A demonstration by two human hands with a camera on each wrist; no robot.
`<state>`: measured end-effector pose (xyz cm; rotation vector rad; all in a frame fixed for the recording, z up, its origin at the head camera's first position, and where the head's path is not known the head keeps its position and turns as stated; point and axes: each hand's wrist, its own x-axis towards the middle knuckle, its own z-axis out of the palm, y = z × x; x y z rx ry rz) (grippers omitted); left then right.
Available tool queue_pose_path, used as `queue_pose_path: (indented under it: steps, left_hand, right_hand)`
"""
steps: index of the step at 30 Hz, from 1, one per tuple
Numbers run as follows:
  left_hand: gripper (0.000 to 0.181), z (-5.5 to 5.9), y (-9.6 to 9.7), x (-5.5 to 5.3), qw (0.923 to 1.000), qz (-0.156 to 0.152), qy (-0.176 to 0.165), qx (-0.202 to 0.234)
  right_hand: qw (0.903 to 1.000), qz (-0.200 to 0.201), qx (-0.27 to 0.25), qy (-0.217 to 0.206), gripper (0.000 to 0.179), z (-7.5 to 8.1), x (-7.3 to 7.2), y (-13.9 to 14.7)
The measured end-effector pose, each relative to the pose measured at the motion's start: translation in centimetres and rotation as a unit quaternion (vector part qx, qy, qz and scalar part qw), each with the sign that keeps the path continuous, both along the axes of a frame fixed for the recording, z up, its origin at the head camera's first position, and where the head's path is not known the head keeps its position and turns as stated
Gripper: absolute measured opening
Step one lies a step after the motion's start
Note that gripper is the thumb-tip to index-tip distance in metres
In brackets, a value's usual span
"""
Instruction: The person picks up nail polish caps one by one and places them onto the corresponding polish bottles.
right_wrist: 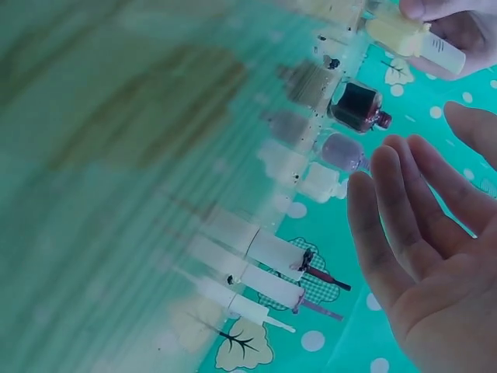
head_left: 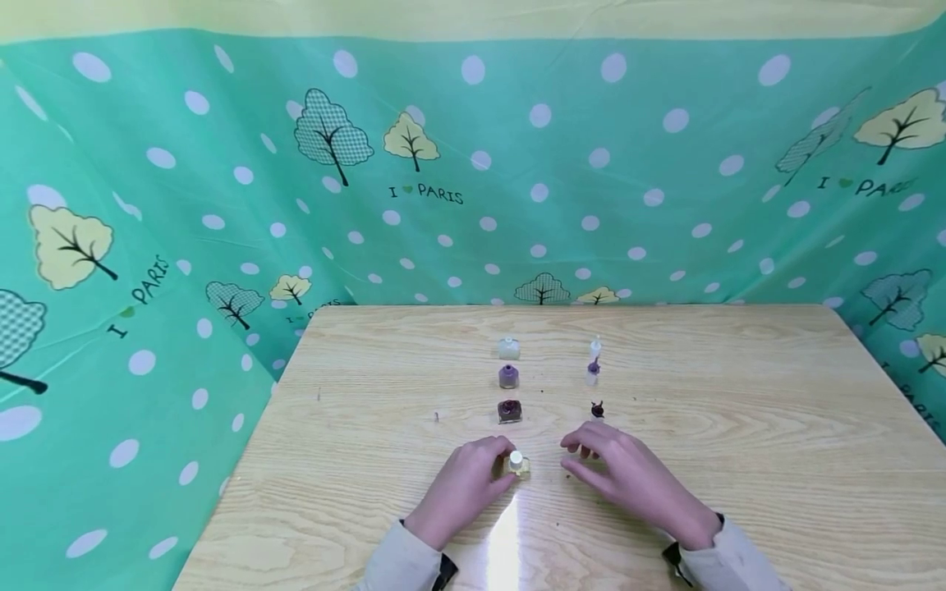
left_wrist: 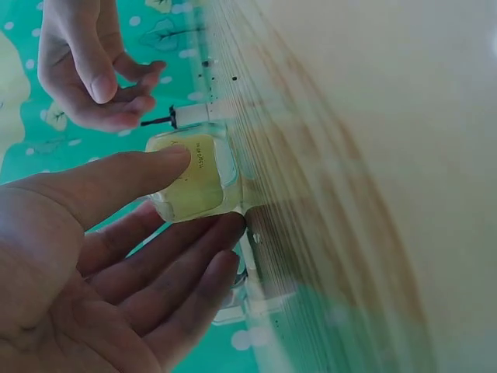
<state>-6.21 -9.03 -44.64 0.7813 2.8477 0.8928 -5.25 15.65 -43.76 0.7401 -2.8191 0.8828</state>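
Note:
My left hand [head_left: 467, 486] pinches a small bottle of yellow nail polish [left_wrist: 203, 177] between thumb and fingers, low at the tabletop. Its white cap [right_wrist: 444, 53] is on and points up. My right hand [head_left: 628, 478] hovers to the right of that bottle, fingers loosely bent and apart, holding nothing. Beyond the left hand stand three uncapped nail polish bottles in a column: dark red [head_left: 510, 413], purple [head_left: 508, 377] and white [head_left: 508, 350]. Past my right fingertips, their white caps stand brush up: the dark brush cap [right_wrist: 279, 255], the purple one [right_wrist: 272, 286] and the white one [right_wrist: 247, 307].
The wooden table [head_left: 355, 492] carries a few dark specks and a tiny clear bit [head_left: 437, 417] left of the bottles. A green dotted cloth [head_left: 562, 222] with printed trees hangs behind the table and at its sides.

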Motion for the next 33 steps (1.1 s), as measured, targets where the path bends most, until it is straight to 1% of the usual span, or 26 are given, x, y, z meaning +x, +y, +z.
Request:
queue_pose_path:
  steps: [4,8,16,20,27,33]
  left_hand:
    - [0.024,-0.1,0.0,0.0,1.0000,-0.006,-0.001,-0.007]
    - [0.025,-0.2,0.0,0.0,0.9999,-0.005,0.001,-0.011]
    - [0.030,-0.2,-0.5,0.0,0.9993,-0.013,0.021,-0.027]
    - [0.032,-0.2,-0.9,0.0,0.9989,-0.015,0.020,-0.039]
    - [0.030,-0.2,-1.8,-0.2,0.9993,-0.008,0.015,-0.034]
    - [0.036,-0.2,-2.2,-0.6,0.9996,0.006,0.007,-0.027]
  right_hand:
    - [1.0000,0.002,0.000,0.002,0.017,-0.1,0.0,0.1]
    - [0.9999,0.005,0.001,0.010,0.018,-0.3,0.0,0.3]
    - [0.9999,0.001,0.013,0.004,0.019,-0.3,-0.1,0.4]
    - [0.9998,0.001,0.017,0.008,0.020,-0.3,-0.2,0.6]
    - [0.9994,-0.009,0.026,0.019,0.021,-0.1,-0.2,1.0]
    - [0.9989,-0.026,0.034,0.017,0.021,0.1,-0.2,1.2]
